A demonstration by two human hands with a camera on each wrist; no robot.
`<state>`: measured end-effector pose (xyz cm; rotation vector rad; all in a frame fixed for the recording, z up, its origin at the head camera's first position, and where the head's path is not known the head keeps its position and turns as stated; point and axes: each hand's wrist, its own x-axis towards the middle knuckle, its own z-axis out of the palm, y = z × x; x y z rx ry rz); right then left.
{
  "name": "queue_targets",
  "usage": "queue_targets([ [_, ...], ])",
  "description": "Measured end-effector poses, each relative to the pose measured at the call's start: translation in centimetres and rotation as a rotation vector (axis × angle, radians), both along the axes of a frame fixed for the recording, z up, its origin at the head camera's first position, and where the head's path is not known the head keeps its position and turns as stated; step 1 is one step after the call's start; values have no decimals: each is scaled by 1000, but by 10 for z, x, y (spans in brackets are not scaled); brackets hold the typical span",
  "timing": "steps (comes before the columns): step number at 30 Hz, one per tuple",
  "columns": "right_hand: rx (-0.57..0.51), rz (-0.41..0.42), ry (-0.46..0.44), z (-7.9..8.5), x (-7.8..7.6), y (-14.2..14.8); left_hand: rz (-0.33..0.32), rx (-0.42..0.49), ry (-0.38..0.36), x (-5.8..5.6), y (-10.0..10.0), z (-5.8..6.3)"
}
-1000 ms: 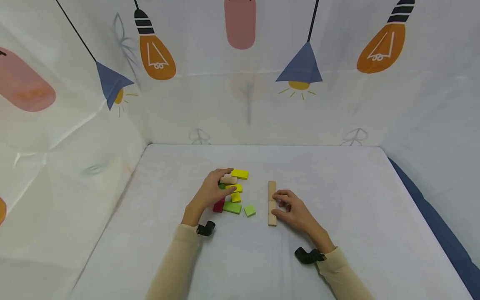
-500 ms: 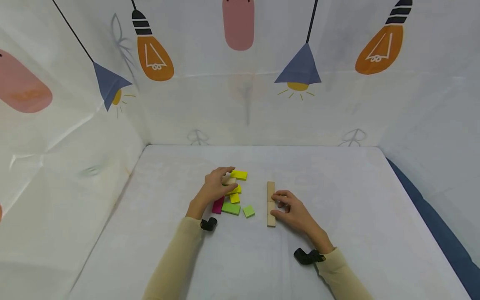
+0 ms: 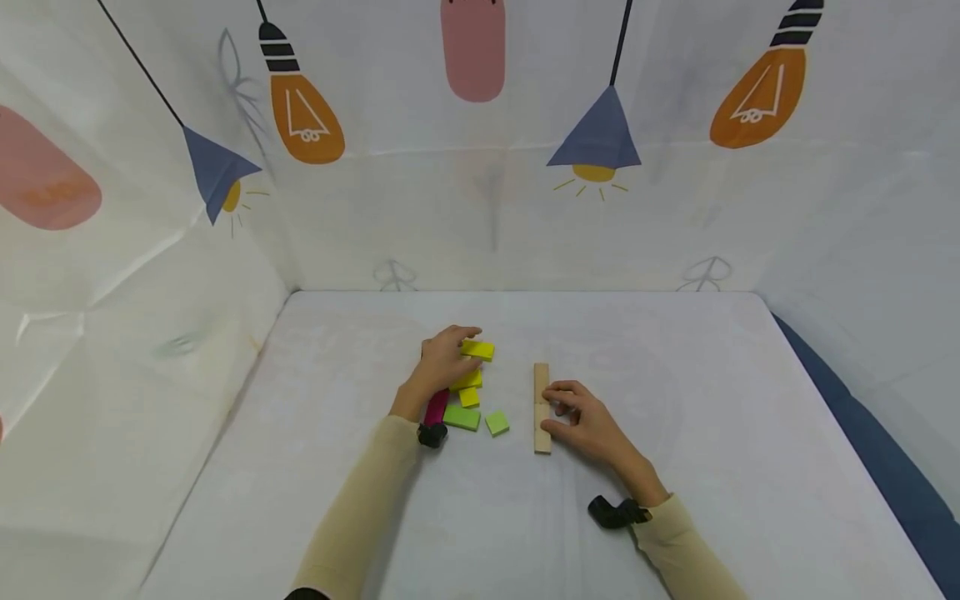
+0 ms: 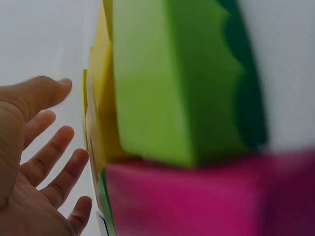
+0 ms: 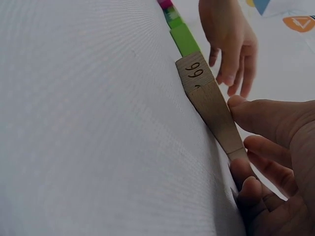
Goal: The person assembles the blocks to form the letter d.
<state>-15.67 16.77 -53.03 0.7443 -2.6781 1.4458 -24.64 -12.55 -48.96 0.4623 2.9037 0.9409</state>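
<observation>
My left hand (image 3: 438, 364) hovers with spread fingers over the left end of a cluster of wooden blocks. Around it lie a yellow block (image 3: 480, 350), another yellow block (image 3: 471, 381), a small yellow block (image 3: 469, 397) and a magenta block (image 3: 437, 407). In the left wrist view its fingers hold nothing. My right hand (image 3: 588, 425) rests against the right side of two plain wooden blocks, the far one (image 3: 542, 382) and near one (image 3: 542, 435), laid end to end. Thumb and loosely bent fingers touch that edge. Digits are engraved on a block end (image 5: 194, 69).
A long green block (image 3: 461, 417) and a small green block (image 3: 497, 423) lie at the cluster's near side. The white table (image 3: 675, 375) meets a printed cloth backdrop (image 3: 495, 208) behind and at the left. Black wrist cameras sit near both cuffs.
My left hand has shifted slightly right and away from me, now covering the plain block that showed in the cluster. My right hand and its two blocks stay in place.
</observation>
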Motion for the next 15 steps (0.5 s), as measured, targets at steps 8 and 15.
queue_targets([
  [8,6,-12,-13,1,1,0,-7,40,-68,-7,11,2],
  [15,-9,1,-3,-2,1,0,60,63,-82,-7,20,-3],
])
